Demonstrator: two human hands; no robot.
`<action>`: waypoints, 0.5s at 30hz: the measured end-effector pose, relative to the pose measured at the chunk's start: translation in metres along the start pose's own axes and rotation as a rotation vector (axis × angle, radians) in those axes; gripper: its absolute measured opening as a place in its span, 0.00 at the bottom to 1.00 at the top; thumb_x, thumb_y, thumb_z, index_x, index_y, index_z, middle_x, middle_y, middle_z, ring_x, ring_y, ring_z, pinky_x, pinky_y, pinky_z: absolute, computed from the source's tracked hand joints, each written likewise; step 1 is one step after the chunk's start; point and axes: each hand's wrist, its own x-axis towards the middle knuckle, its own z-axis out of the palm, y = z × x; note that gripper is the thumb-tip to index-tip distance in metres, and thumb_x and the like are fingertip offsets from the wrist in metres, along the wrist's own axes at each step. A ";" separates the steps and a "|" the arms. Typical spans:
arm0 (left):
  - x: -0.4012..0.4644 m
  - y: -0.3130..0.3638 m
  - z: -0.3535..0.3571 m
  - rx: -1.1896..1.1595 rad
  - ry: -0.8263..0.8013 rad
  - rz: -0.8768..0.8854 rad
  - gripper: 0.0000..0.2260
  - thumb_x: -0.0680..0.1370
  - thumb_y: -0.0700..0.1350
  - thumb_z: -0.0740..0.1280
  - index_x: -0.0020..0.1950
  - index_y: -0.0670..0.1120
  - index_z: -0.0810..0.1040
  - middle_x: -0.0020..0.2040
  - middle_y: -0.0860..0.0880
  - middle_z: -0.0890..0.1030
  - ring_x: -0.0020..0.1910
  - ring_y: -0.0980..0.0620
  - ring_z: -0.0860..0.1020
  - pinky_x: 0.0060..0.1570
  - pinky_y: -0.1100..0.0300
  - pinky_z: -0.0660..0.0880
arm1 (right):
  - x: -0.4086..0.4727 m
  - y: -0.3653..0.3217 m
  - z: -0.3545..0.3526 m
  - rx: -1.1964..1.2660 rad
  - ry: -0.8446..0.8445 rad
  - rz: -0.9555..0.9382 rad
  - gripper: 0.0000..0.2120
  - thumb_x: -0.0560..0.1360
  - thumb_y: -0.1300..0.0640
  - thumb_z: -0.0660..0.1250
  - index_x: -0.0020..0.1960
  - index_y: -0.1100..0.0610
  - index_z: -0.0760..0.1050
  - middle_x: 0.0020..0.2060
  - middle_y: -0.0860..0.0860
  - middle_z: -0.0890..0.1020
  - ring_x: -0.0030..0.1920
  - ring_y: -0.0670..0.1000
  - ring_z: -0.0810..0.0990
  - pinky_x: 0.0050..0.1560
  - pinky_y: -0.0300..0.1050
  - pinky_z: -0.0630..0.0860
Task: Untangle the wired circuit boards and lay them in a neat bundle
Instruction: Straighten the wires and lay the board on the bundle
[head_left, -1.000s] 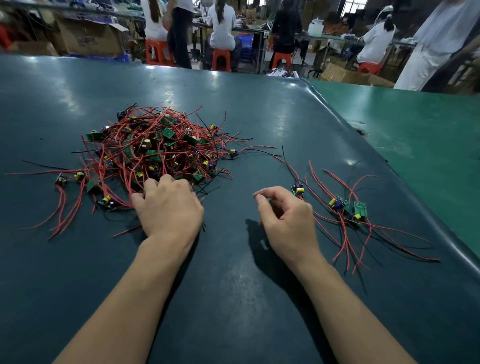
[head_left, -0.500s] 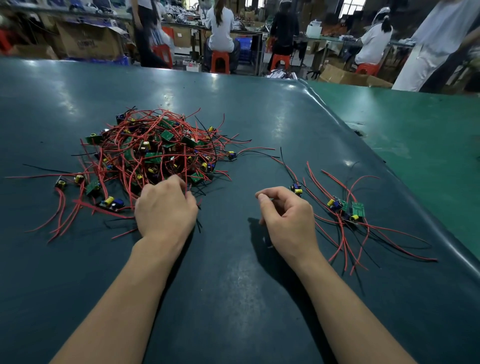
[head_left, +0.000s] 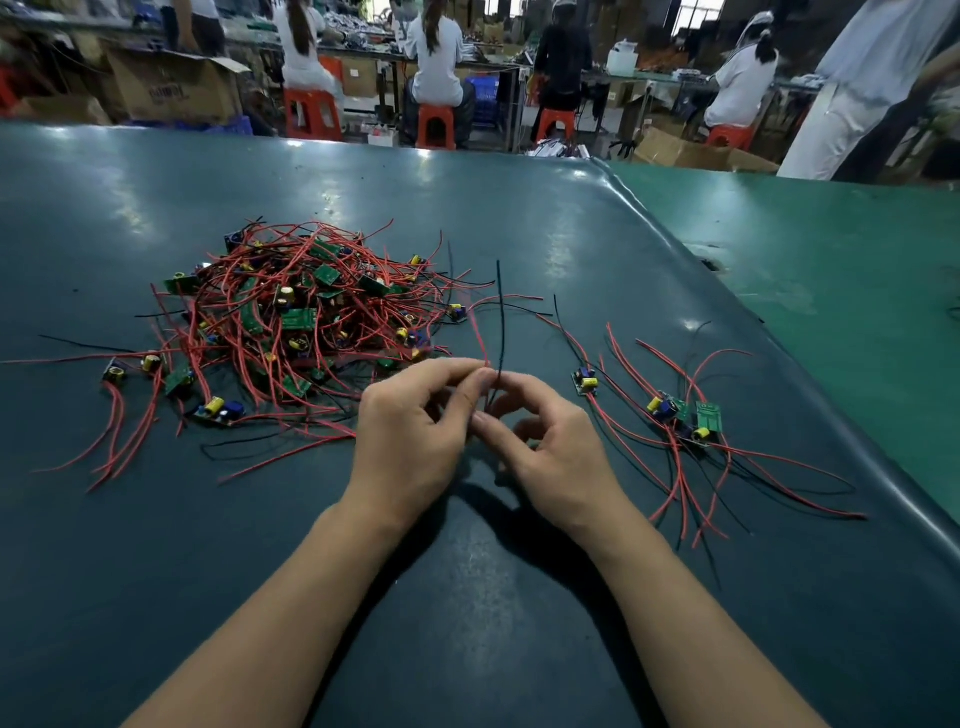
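A tangled heap of small green circuit boards with red and black wires (head_left: 301, 317) lies on the dark table, left of centre. A few sorted boards (head_left: 680, 410) lie to the right with their wires fanned toward me. My left hand (head_left: 415, 431) and my right hand (head_left: 550, 447) meet in front of the heap. Between their fingertips they pinch the wires of one board, a black wire (head_left: 500, 312) and a red wire (head_left: 478, 332) standing up from the fingers. The board itself is hidden behind my hands.
One loose board (head_left: 586, 380) lies just right of my right hand. The dark table (head_left: 467, 623) meets a lighter green table (head_left: 831, 260) along a raised edge on the right. People sit on orange stools (head_left: 311, 114) beyond the far edge, among cardboard boxes.
Both hands have come together at the middle. The left hand left the heap's near edge, and wires now stand up from the fingers of both hands.
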 end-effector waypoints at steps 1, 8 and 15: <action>0.000 0.000 0.003 -0.060 -0.002 -0.020 0.05 0.77 0.43 0.69 0.49 0.46 0.84 0.41 0.54 0.84 0.39 0.57 0.82 0.43 0.54 0.79 | 0.001 -0.001 -0.001 0.066 0.036 0.020 0.08 0.75 0.60 0.72 0.49 0.47 0.78 0.39 0.46 0.83 0.29 0.43 0.78 0.30 0.40 0.76; -0.002 0.005 -0.001 0.114 0.087 0.291 0.07 0.77 0.40 0.69 0.39 0.41 0.81 0.36 0.51 0.78 0.35 0.51 0.74 0.38 0.59 0.72 | 0.008 -0.006 -0.005 0.495 0.312 0.210 0.05 0.78 0.68 0.66 0.45 0.60 0.77 0.34 0.53 0.83 0.28 0.49 0.80 0.26 0.38 0.76; -0.009 -0.002 0.005 0.264 -0.223 0.200 0.20 0.77 0.58 0.65 0.35 0.45 0.82 0.24 0.49 0.76 0.24 0.47 0.75 0.28 0.58 0.72 | 0.014 -0.008 -0.018 1.013 0.509 0.350 0.05 0.80 0.66 0.61 0.47 0.63 0.75 0.33 0.55 0.85 0.31 0.52 0.85 0.29 0.37 0.79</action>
